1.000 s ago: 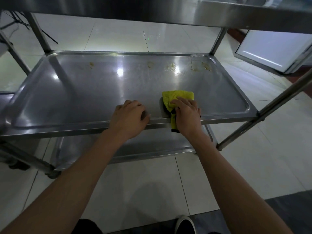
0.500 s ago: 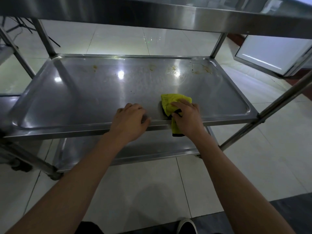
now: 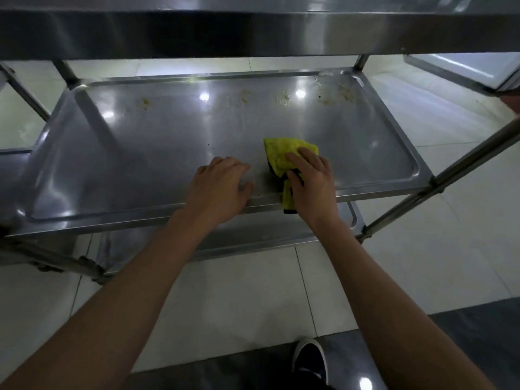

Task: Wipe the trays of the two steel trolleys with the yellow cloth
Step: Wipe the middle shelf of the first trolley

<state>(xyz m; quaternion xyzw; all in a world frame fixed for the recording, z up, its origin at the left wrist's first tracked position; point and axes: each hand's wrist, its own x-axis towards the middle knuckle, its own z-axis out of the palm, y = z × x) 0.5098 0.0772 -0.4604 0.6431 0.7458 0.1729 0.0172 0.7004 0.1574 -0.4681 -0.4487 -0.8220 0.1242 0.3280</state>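
Note:
The middle steel tray (image 3: 157,142) of a trolley lies in front of me, with brownish stains (image 3: 284,99) along its far edge. My right hand (image 3: 311,181) lies on the crumpled yellow cloth (image 3: 281,153) near the tray's front edge, thumb curled round it; one end of the cloth hangs over the rim. My left hand (image 3: 222,187) rests on the front rim beside it, fingers curved over the edge, holding nothing else.
The trolley's top tray (image 3: 253,29) overhangs close above. A lower tray (image 3: 267,237) sits beneath. Steel legs (image 3: 464,175) slant at the right and left. A second steel unit (image 3: 11,164) stands at the left, and a white cabinet (image 3: 472,68) at the far right. My shoe (image 3: 309,358) is on the tiled floor.
The view has dropped lower under the top tray. My right hand has pushed the cloth slightly farther onto the tray; the left hand stays on the front rim.

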